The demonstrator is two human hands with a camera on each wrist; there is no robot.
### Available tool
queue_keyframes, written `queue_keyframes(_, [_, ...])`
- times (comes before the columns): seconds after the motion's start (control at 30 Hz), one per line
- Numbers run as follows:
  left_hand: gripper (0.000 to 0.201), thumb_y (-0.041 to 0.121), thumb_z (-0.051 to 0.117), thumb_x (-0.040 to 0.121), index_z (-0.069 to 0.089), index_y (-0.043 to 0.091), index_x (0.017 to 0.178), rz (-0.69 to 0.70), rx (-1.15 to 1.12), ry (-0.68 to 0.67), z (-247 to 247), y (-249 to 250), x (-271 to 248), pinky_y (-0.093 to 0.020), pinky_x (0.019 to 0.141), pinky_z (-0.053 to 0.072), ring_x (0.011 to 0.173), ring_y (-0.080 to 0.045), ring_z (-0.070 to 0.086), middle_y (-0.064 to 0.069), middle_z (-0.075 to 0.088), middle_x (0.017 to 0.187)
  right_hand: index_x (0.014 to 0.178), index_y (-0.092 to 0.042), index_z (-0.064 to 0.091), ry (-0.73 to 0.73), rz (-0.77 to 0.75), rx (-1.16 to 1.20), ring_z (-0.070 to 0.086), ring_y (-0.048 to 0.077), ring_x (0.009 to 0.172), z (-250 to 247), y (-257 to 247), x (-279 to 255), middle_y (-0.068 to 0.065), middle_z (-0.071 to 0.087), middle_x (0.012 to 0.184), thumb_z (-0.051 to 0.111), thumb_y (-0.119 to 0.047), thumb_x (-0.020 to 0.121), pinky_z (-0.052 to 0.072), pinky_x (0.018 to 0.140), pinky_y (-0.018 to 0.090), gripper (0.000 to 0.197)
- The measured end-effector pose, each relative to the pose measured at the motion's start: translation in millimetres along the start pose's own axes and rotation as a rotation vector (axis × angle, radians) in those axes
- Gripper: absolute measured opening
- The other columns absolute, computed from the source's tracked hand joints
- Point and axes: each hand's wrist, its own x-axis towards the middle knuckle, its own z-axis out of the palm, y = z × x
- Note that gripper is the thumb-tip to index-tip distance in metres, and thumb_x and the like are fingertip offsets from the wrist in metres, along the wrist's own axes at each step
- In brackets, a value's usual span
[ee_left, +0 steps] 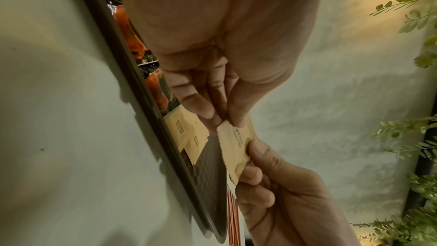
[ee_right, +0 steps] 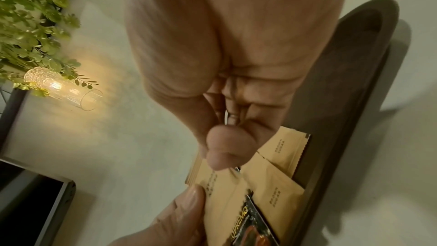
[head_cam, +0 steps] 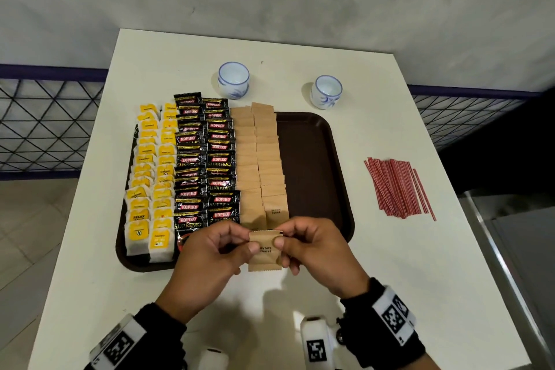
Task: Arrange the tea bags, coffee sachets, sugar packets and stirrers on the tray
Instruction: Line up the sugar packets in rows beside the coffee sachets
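Low in the centre of the head view, the left hand (head_cam: 210, 252) and right hand (head_cam: 315, 246) are pinching a small stack of sugar packets (head_cam: 265, 251) just above the tray's (head_cam: 315, 159) near edge. Tea bags (head_cam: 150, 177), coffee sachets (head_cam: 205, 159) and sugar rows are already filling its left half. The stirrers (head_cam: 399, 188), at right on the table (head_cam: 360, 264), are still waiting.

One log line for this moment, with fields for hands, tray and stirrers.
hands: left hand and right hand pinch sugar packets | tray: right part bare | stirrers: on table, off tray
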Motion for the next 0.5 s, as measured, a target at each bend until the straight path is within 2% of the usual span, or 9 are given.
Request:
queue_keyframes(0.13, [0.011,0.0,0.073,0.086,0.072,0.01,0.092,0.012,0.024,-0.034,-4,2,-1,-0.03,0.056,0.054,0.067,-0.019,0.071,-0.008,0.076,0.081,0.09,-0.002,0.069,0.038,-0.004,-0.001,0.059,0.018,0.053,-1,-3,5,0.003,0.063,0.067,0.068,0.005,0.089,0.045,0.044,0.026,0.007])
queue_keyframes(0.23, [0.015,0.005,0.067,0.092,0.074,0.018,0.096,0.014,0.067,-0.021,-12,1,-4,-0.032,0.06,0.055,0.073,-0.02,0.072,-0.005,0.077,0.085,0.091,0.002,0.067,0.132,0.014,-0.042,0.057,0.013,0.05,-21,-1,22,0.004,0.064,0.066,0.067,0.007,0.088,0.044,0.043,0.022,0.006])
queue_keyframes(0.37, [0.023,0.007,0.067,0.092,0.076,0.027,0.087,0.026,0.119,0.072,-35,-2,-9,-0.032,0.058,0.054,0.069,-0.019,0.072,-0.002,0.077,0.081,0.085,-0.002,0.069,0.139,0.082,-0.234,0.058,0.012,0.05,-41,0,45,0.004,0.066,0.06,0.065,0.004,0.09,0.045,0.045,0.023,0.009])
queue_keyframes(0.5, [0.018,0.005,0.066,0.092,0.075,0.02,0.09,0.042,0.155,0.209,-68,-2,-9,-0.026,0.054,0.054,0.061,-0.014,0.069,-0.002,0.075,0.074,0.083,-0.005,0.07,0.134,0.123,-0.332,0.061,0.012,0.053,-37,7,58,0.003,0.068,0.061,0.066,0.0,0.09,0.048,0.047,0.024,0.01])
